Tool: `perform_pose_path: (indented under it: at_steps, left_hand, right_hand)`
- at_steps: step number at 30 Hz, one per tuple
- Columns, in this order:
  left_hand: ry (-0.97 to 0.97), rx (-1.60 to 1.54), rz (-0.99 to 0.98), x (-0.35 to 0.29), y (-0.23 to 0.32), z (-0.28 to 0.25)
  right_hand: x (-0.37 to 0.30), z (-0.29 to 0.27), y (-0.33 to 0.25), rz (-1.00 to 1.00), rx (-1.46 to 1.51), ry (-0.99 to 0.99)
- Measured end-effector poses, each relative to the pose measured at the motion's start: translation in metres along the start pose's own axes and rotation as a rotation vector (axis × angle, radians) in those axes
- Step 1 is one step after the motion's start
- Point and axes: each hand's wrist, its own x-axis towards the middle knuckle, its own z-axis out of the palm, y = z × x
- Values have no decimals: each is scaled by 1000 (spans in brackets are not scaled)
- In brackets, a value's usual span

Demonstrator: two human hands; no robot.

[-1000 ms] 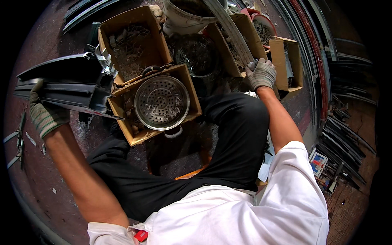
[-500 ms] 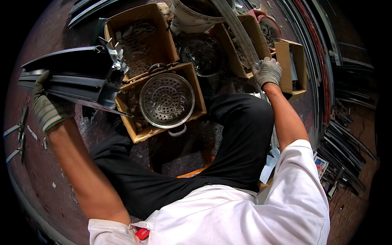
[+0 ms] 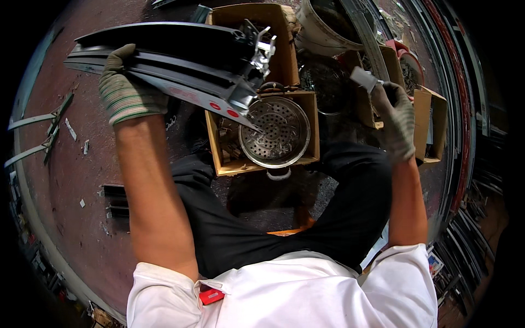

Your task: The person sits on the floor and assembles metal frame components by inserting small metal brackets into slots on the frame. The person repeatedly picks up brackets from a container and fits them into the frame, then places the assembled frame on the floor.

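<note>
From the head camera, the person sat low on the reddish floor, knees spread in black trousers. The left hand, in a striped work glove, had its grip closed around a bundle of long dark profile strips, held up over the floor and reaching across toward the boxes; a cluster of bright metal brackets stuck out at the bundle's far end. The right hand, gloved in grey, was raised beside the boxes on the right, its grip pinched on a small pale flat piece. Between the knees stood a cardboard box holding a perforated metal colander, with the strips' tip hanging just above its rim. Behind it stood another open box, a pale bucket, and further boxes to the right. Loose strips lay on the floor at the left.
</note>
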Motion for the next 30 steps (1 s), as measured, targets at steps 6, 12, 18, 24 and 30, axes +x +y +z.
perform_pose_path:
  at_steps: [6,12,18,24,30]
  left_hand:
    - [-35,-18,-38,7,6,-3]
    - [-30,-5,21,-9,10,1]
    - [-33,-32,20,-21,13,4]
    - [-42,-8,66,-14,15,-1]
    - [-87,10,99,-23,17,0]
  right_hand:
    - [-65,43,-67,146,700,-476]
    - [-78,77,-91,284,1006,-562]
    - [-82,92,-97,407,1040,-484]
    - [-85,94,-103,469,938,-495]
    - [-85,99,-107,531,830,-500]
